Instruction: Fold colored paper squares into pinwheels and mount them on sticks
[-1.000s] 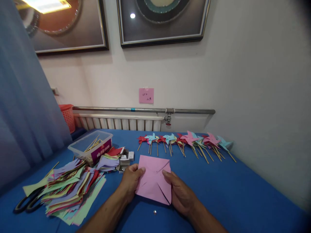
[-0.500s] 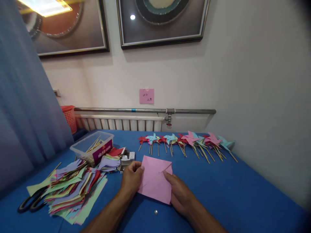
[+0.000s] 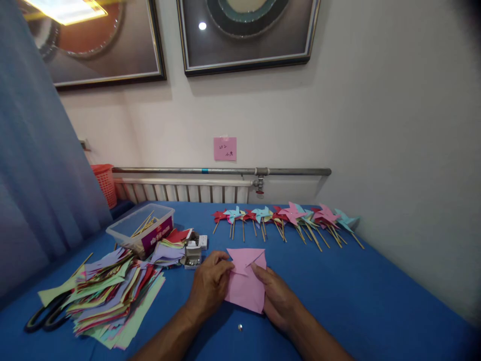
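Between my two hands is a pink paper square point(image 3: 246, 288), held up off the blue cloth, with slits running in from its corners. My left hand point(image 3: 211, 281) pinches a flap at its left edge. On the other side my right hand point(image 3: 278, 298) grips the sheet, thumb in front near the middle and fingers behind, out of sight. Below the paper a small shiny thumbtack point(image 3: 240, 327) lies on the cloth. Just left of my left hand stands a small open box of thumbtacks point(image 3: 193, 257).
A thick stack of coloured paper point(image 3: 116, 301) partly covers black-handled scissors point(image 3: 48, 311) at left. Behind are a clear plastic tub point(image 3: 141, 228) with sticks and a smaller paper pile point(image 3: 169, 250). Several finished pinwheels point(image 3: 293, 213) lie in a row at the back.
My left hand has moved right across the paper and taken a flap, bending it toward the middle. My right hand keeps its hold. The view has shifted slightly.
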### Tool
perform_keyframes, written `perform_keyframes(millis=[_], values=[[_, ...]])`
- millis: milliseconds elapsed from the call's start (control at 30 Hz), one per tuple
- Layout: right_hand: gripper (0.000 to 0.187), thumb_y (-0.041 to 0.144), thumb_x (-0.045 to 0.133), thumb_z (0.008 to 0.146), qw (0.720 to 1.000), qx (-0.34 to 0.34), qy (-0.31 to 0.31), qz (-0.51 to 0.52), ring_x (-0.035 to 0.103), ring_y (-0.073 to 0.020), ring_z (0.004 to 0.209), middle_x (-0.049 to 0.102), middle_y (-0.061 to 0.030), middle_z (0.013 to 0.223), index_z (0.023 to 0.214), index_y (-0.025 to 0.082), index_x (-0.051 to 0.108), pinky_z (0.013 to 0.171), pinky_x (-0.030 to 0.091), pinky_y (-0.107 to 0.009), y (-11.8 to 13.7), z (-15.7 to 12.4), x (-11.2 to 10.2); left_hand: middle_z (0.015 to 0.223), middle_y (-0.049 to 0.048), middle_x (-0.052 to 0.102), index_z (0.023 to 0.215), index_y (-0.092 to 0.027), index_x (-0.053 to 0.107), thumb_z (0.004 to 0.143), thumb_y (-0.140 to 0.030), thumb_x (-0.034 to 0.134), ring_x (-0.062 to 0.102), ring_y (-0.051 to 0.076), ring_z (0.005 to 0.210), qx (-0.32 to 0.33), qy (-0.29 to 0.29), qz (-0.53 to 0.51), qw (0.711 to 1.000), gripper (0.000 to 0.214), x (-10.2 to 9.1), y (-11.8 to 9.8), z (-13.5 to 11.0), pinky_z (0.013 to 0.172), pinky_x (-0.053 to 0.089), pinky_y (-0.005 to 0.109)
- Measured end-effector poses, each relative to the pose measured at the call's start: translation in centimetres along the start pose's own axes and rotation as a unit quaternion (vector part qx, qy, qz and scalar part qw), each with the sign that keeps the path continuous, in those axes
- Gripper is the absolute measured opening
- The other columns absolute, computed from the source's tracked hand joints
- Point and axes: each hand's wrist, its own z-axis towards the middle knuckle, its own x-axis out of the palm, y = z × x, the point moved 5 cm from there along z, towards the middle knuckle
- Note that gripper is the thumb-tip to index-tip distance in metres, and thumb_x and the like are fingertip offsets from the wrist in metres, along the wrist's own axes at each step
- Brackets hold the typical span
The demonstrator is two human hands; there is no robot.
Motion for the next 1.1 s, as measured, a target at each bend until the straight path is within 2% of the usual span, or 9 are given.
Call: perform_keyframes(millis=[167,367,467,600,700,767,967,1100], values=[[0.041,0.033,0.084,0.073,0.999,-0.015,0.011,-0.026,0.076,-0.0302,0.095,0.081,-0.0126,0.097,0.107,0.014,0.072,0.094,0.056,-0.046,-0.2,0.0,0.1,0.105,0.0118,0.070,0.096,-0.020,0.075,0.094,-0.012,0.046,0.065,0.018,0.088,0.043,0.000,0.077,0.996,0.030,0.1,-0.3,-0.1,0.077,0.052,0.029],[0.043,0.026,0.086,0.065,0.996,-0.047,-0.047,-0.055,0.077,-0.0299,0.087,0.081,-0.0106,0.092,0.104,0.015,0.071,0.089,0.058,-0.045,-0.1,0.2,-0.5,0.108,0.0125,0.070,0.099,-0.020,0.075,0.093,-0.013,0.046,0.064,0.019,0.089,0.063,0.011,0.106,0.992,0.030,0.2,-0.6,-0.2,0.076,0.051,0.031],[0.046,0.028,0.088,0.062,0.993,-0.066,-0.071,-0.065,0.077,-0.0298,0.082,0.081,-0.0100,0.089,0.103,0.014,0.071,0.084,0.059,-0.045,0.2,0.3,-0.8,0.113,0.0124,0.069,0.101,-0.021,0.075,0.088,-0.013,0.052,0.065,0.021,0.096,0.040,0.028,0.063,0.997,0.027,0.0,-0.9,-0.2,0.082,0.052,0.034],[0.046,0.030,0.088,0.062,0.986,-0.089,-0.103,-0.094,0.076,-0.0293,0.077,0.081,-0.0097,0.086,0.101,0.014,0.071,0.076,0.060,-0.042,0.3,0.5,-1.5,0.115,0.0126,0.069,0.108,-0.021,0.073,0.085,-0.023,0.063,0.065,0.025,0.104,-0.026,0.031,-0.017,0.999,0.025,-0.4,-0.8,0.0,0.092,0.052,0.038],[0.044,0.032,0.087,0.062,0.980,-0.103,-0.123,-0.114,0.076,-0.0289,0.079,0.081,-0.0089,0.086,0.100,0.015,0.071,0.075,0.060,-0.041,0.2,0.8,-2.3,0.103,0.0104,0.072,0.100,-0.021,0.074,0.088,-0.027,0.062,0.066,0.023,0.098,-0.081,0.011,-0.063,0.995,0.018,-0.6,-0.1,0.2,0.087,0.052,0.036],[0.045,0.033,0.087,0.062,0.978,-0.101,-0.130,-0.126,0.076,-0.0290,0.079,0.081,-0.0091,0.087,0.100,0.015,0.071,0.075,0.060,-0.041,-0.1,1.1,-2.7,0.095,0.0090,0.073,0.092,-0.020,0.074,0.090,-0.025,0.059,0.066,0.022,0.092,-0.094,0.008,-0.072,0.993,0.016,-0.5,0.3,0.4,0.083,0.052,0.034],[0.049,0.037,0.086,0.066,0.983,-0.091,-0.107,-0.115,0.077,-0.0292,0.080,0.081,-0.0096,0.089,0.107,0.015,0.070,0.077,0.061,-0.042,-0.7,1.1,-2.4,0.099,0.0092,0.073,0.098,-0.020,0.074,0.093,-0.021,0.056,0.066,0.020,0.094,-0.051,0.026,-0.042,0.997,0.019,0.0,-0.2,0.3,0.085,0.051,0.032],[0.048,0.040,0.085,0.071,0.986,-0.094,-0.095,-0.097,0.077,-0.0283,0.083,0.080,-0.0097,0.093,0.109,0.015,0.070,0.079,0.061,-0.041,-0.4,0.6,-1.7,0.100,0.0104,0.070,0.098,-0.021,0.075,0.096,-0.019,0.049,0.065,0.019,0.089,-0.012,0.045,0.000,0.999,0.026,0.3,-0.8,0.0,0.078,0.050,0.030]])
